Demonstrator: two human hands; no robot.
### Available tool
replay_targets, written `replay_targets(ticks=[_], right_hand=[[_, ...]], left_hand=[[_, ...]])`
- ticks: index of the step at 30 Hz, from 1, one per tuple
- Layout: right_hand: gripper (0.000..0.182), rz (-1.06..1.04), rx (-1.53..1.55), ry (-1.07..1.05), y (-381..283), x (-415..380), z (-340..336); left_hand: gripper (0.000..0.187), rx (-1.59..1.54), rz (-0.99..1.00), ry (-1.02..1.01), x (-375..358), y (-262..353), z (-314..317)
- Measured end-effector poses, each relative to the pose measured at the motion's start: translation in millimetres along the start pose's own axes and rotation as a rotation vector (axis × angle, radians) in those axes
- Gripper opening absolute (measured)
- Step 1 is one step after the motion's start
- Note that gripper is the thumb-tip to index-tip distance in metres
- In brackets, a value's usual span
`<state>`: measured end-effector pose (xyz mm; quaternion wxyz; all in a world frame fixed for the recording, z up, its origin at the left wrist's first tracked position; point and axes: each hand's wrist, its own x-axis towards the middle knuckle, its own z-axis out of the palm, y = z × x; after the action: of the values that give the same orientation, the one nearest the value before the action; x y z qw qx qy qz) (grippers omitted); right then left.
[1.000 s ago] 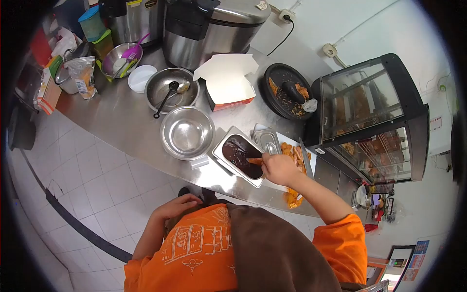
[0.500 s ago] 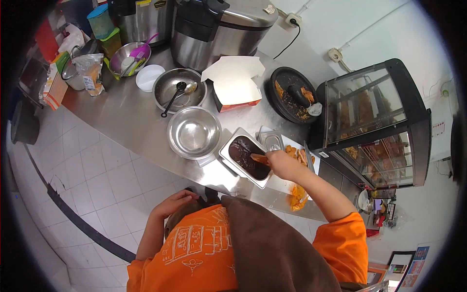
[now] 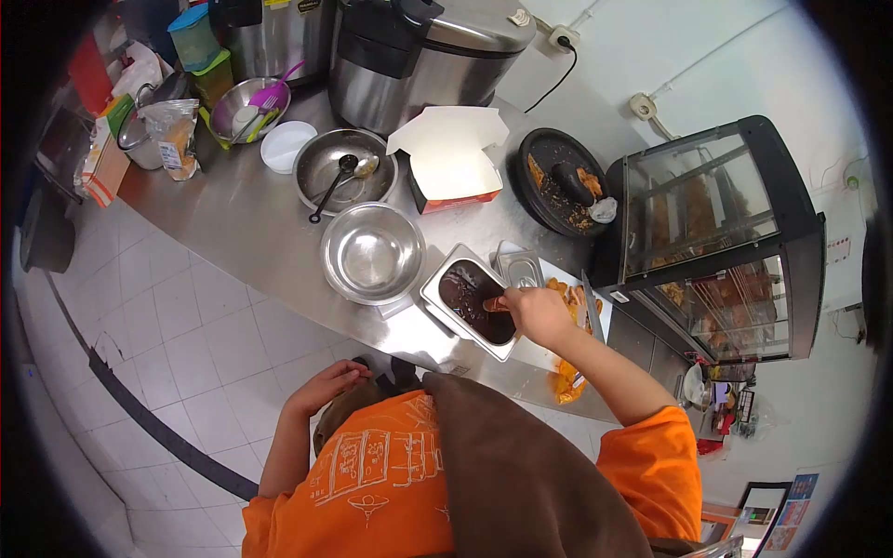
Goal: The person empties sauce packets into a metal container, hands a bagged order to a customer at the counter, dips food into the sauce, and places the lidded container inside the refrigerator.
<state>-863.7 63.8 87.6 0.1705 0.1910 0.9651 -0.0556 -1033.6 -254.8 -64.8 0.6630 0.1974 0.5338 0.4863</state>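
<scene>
My right hand (image 3: 539, 318) is closed on an orange-brown piece (image 3: 496, 304) whose exact kind I cannot make out. Its lower end sits in dark brown sauce (image 3: 462, 296) inside a deep rectangular steel pan (image 3: 507, 352). My left hand (image 3: 330, 385) hangs by my waist at the counter's front edge, fingers loosely bent, with nothing visible in it. To the left of the pan stands a shiny steel bowl (image 3: 372, 253). Right beside the pan's far side is a small steel lid or container (image 3: 519, 267).
A mortar with pestle (image 3: 565, 181), an open cardboard box (image 3: 454, 167) and a second bowl (image 3: 321, 186) with utensils stand behind. A glass display case (image 3: 702, 209) is at right. Fried-looking pieces lie near a knife (image 3: 593, 307). Large steel cookers (image 3: 395, 84) line the back.
My right hand has shifted slightly, and the orange-brown piece has turned and reaches less far left over the sauce. The left hand has moved slightly left, its fingers more bent.
</scene>
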Motion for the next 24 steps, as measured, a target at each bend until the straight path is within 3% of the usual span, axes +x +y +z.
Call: replay_targets(ticks=[5,8,17,24], right_hand=[[0.018,-0.139,0.199,0.130,10.7,-2.1,16.8],[0.016,-0.127,0.198,0.052,13.8,0.6,14.8],[0.016,-0.096,-0.013,0.096,6.3,3.0,10.7],[0.015,-0.086,-0.092,0.007,-0.2,3.4,5.1]], left_hand=[[0.035,-0.011,0.003,0.016,0.5,-2.6,-1.5],[0.035,0.003,-0.004,0.037,0.7,-3.6,-1.4],[0.036,-0.028,-0.011,0.034,2.3,-9.5,-4.1],[0.037,-0.038,-0.006,0.041,1.6,-8.7,-3.2]])
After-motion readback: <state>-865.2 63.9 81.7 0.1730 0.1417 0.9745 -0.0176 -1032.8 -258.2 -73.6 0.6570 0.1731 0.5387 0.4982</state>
